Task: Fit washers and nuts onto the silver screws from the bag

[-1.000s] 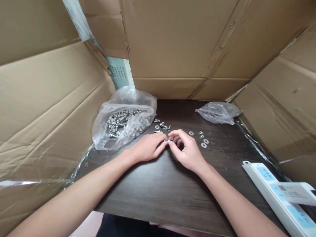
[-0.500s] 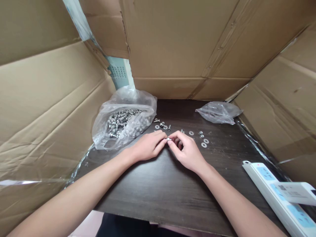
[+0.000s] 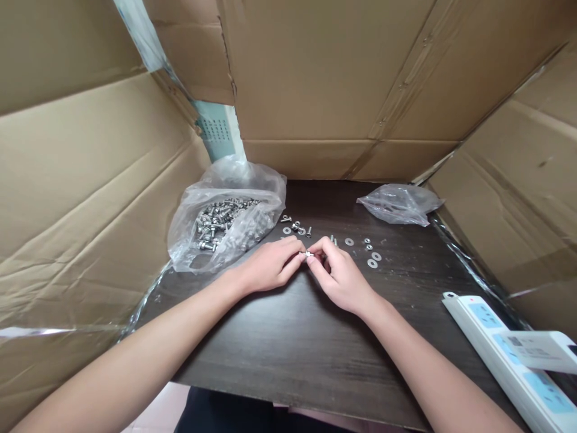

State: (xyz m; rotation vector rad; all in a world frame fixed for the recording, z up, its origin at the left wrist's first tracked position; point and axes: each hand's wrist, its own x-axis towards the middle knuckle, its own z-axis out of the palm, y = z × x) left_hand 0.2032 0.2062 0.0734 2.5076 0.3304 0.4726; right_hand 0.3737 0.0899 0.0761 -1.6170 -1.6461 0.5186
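A small metal bolt lies level between my two hands, just above the dark table. Its left end is pinched by the thumb and fingers of my left hand, which hide it. A nut seems to sit on the shank, and the thumb and forefinger of my right hand close on it from the right. Beyond my fingertips lie loose bolts and a flat washer. To the right are more washers and two small nuts.
An open plastic bag full of bolts stands at the back left. A second clear bag lies at the back right. Along the right edge runs a white power strip with a plug in it. Cardboard walls surround the table.
The fingers of my right hand have shifted slightly around the nut. My left hand keeps its hold in the same place. The loose parts have not moved.
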